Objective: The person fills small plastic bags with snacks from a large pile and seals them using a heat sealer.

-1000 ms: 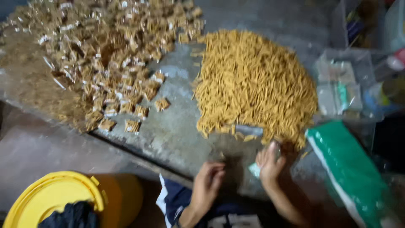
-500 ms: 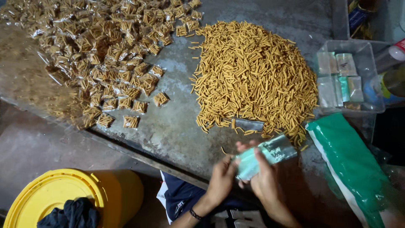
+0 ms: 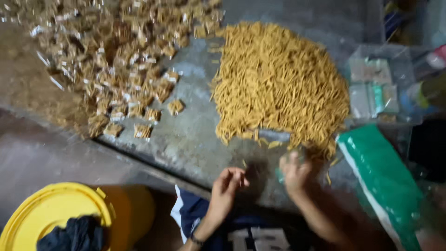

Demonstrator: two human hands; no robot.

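Note:
A large heap of yellow stick snacks (image 3: 278,83) lies on the grey metal table (image 3: 186,139). My right hand (image 3: 297,174) is at the heap's near edge, fingers closed on a small clear packet with a green tint that is blurred and mostly hidden. My left hand (image 3: 227,186) hovers beside it over the table, fingers loosely curled with nothing visible in them. Many small filled packets (image 3: 121,69) are spread over the table's left part.
A clear plastic box (image 3: 376,86) with stacks of empty packets stands at the right. A green and white bag (image 3: 385,181) lies at the near right. A yellow bucket (image 3: 55,218) with a dark cloth sits below the table's left edge.
Both hands held a clear packet up together half a second ago. Now they have separated; the right hand moved with the packet to the heap's edge, and the left dropped away.

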